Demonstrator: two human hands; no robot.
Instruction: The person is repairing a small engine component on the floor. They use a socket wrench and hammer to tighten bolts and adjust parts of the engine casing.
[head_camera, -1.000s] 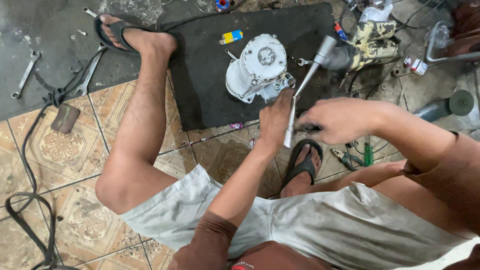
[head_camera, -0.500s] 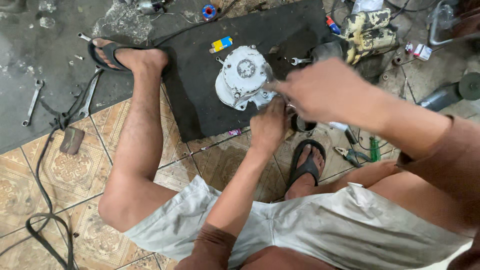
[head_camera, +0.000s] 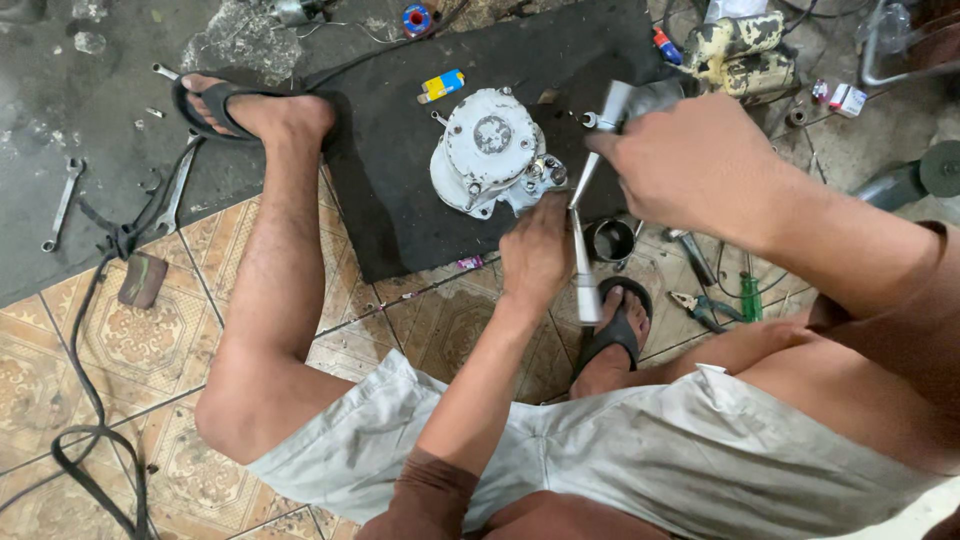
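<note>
Two bare hands at work over a white engine casing, which sits on a black rubber mat at about 12 o'clock from the seated person. Left hand rests closed at the casing's 5 o'clock edge, fingers curled against the metal fittings there; whether it grips anything small, cannot tell. Right hand is closed around the upper part of a long silver socket wrench, just at the casing's 3 o'clock side; the wrench shaft runs down toward 6 o'clock, passing beside the left hand. Small metal cup sits just right of the shaft. Yellow-and-blue small item lies on the mat at the casing's 11 o'clock. Spanner lies on the concrete far out at 9 o'clock. Pliers and green-handled screwdriver lie on tiles at 4 o'clock.
</note>
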